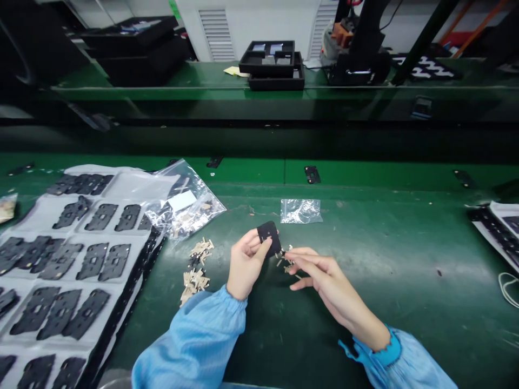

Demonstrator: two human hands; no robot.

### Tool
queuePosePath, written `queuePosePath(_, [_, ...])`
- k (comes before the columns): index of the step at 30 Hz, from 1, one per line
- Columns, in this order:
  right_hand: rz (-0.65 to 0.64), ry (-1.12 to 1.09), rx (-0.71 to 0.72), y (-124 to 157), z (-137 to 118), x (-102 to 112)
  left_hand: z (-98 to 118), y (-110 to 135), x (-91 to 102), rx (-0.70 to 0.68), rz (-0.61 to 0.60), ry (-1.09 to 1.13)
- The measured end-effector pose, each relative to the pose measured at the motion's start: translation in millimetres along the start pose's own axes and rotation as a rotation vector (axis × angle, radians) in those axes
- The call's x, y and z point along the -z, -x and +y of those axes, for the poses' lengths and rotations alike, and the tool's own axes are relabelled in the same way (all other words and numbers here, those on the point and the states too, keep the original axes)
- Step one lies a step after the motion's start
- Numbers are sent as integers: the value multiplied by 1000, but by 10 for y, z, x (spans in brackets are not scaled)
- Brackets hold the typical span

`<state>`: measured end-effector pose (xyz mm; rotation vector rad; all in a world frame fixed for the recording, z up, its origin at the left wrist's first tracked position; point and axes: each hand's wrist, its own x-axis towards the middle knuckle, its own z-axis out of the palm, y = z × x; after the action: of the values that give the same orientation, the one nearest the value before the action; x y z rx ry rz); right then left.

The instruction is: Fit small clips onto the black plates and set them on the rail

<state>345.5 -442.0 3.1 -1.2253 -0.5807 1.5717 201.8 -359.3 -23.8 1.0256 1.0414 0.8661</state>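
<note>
My left hand (249,259) grips a small flat black plate (269,237), thumb on its face, and holds it tilted above the table. My right hand (318,273) meets the plate's lower right corner with its fingertips pinched together; whatever is between them is too small to make out. Below the plate and fingertips lies a scatter of small beige strips (279,262), partly hidden by the right hand. Left of my left hand is a larger pile of beige strips (195,282), with a few dark pieces (196,259) among them.
A grey compartment tray (97,178) of black plates covers the left side. A clear bag (182,208) with small parts overlaps its corner. A small clear bag (300,211) lies ahead. Past it is the green conveyor belt (251,173) carrying spaced black plates; black boxes (275,81) stand on the shelf behind.
</note>
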Motion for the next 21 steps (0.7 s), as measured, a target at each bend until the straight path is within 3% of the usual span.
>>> queuePosePath(21, [44,50,-14,-36,-11,14,14,53,-33,-31,-31,-63])
